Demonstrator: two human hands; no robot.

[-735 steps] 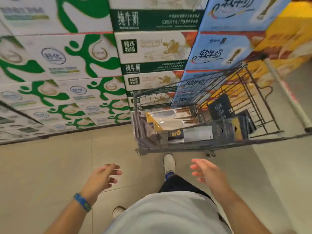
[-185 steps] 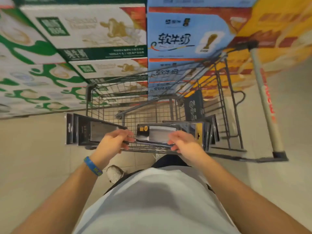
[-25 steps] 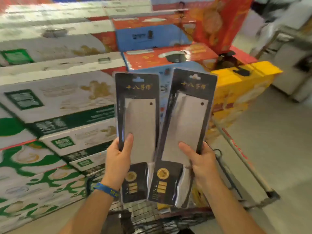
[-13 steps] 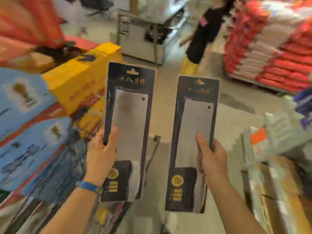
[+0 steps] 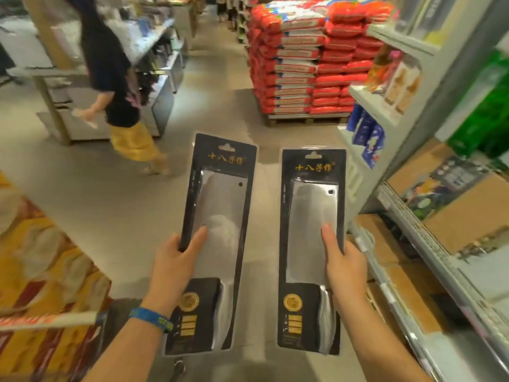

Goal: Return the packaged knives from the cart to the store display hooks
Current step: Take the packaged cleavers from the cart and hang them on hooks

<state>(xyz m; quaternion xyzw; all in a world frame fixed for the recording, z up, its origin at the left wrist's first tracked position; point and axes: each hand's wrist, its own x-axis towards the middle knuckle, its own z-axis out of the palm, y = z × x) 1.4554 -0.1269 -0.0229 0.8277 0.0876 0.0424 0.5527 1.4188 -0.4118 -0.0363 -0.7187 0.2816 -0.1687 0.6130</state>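
I hold two packaged cleavers upright in front of me, each on a black card with gold lettering and a hang slot at the top. My left hand [image 5: 173, 267] grips the left packaged knife [image 5: 220, 216] at its left edge, thumb across the blade. My right hand [image 5: 344, 267] grips the right packaged knife [image 5: 311, 230] at its right edge. The two packs are apart, side by side. Only the cart's handle [image 5: 49, 321] shows, at the lower left. No display hooks can be made out.
A person in a black top and yellow skirt [image 5: 115, 86] walks across the aisle at the upper left. Red sacks [image 5: 303, 59] are stacked on a pallet ahead. Shelving [image 5: 413, 235] with boxes runs along the right. Yellow cartons [image 5: 41, 257] stand at the left.
My view has swung right, from the milk cartons by the cart to the open aisle and the right-hand shelving. Both hands keep their hold on the packs, which now sit a little farther apart.
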